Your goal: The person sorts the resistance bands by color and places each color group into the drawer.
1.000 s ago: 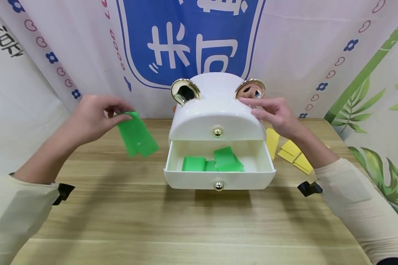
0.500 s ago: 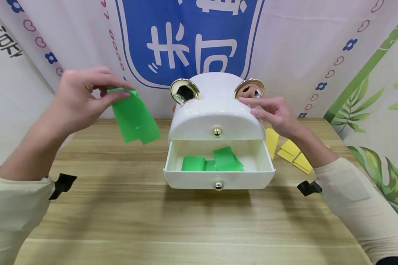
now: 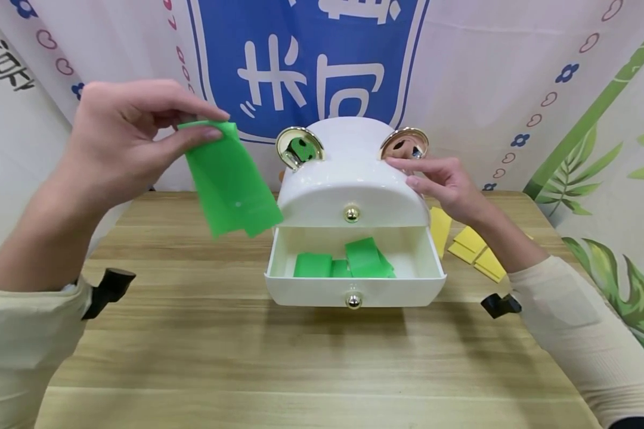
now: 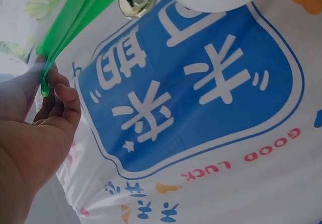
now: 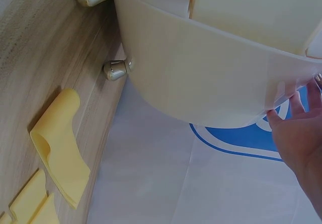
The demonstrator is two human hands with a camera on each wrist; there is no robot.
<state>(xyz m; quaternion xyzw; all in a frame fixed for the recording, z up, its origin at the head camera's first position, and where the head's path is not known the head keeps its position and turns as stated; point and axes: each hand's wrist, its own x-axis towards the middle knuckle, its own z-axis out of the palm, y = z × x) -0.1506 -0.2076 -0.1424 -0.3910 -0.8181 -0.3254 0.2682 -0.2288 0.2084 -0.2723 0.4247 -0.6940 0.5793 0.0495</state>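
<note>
My left hand (image 3: 123, 137) pinches the top edge of a thin, folded green sheet (image 3: 233, 185) between thumb and fingers. The sheet hangs in the air left of a white drawer box (image 3: 349, 152) with two gold, ear-like discs. Its lower drawer (image 3: 311, 292) is pulled out, and several green pieces (image 3: 362, 259) lie inside. The upper drawer (image 3: 311, 208) is closed. Beside the right disc, my right hand (image 3: 445, 185) rests its fingertips on the box, fingers fairly straight. In the right wrist view those fingertips (image 5: 273, 116) touch the box's rounded side.
Several yellow sheets (image 3: 471, 243) lie on the wooden table (image 3: 322, 369) right of the box, one of them curled over (image 5: 60, 143). A printed cloth (image 3: 461, 77) hangs right behind the table. Gold feet (image 5: 115, 70) show under the box.
My left hand has risen with the green sheet and come nearer the box, so the sheet's lower corner now overlaps the box's left edge in view. The right hand has stayed in place.
</note>
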